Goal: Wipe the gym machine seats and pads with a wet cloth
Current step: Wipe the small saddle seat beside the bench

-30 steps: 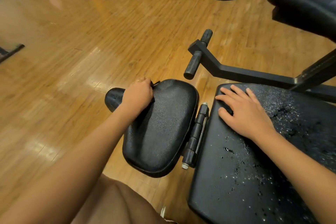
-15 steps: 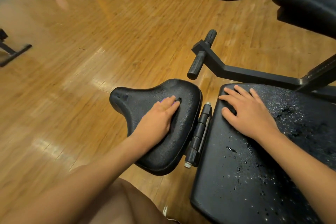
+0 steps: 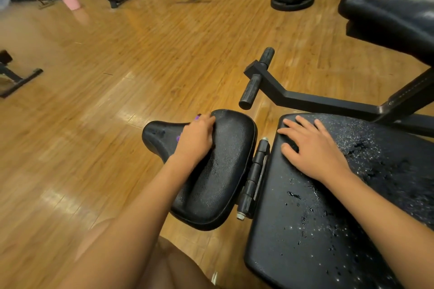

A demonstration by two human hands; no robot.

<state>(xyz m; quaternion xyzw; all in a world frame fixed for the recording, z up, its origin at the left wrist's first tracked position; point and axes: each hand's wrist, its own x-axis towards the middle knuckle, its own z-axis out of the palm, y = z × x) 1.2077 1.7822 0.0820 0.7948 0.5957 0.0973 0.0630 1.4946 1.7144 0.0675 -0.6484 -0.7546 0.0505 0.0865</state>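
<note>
The left hand grips the purple cloth at 11 o'clock on the seat, while the right hand lies flat on the wet pad at 4 o'clock, where droplets may make it slip.

no text, label, brand, number or sign could be read. the black seat, the wet pad, the steel frame and the pink cup on the floor showed plain surfaces. the far machines were too blurred to tell.
</note>
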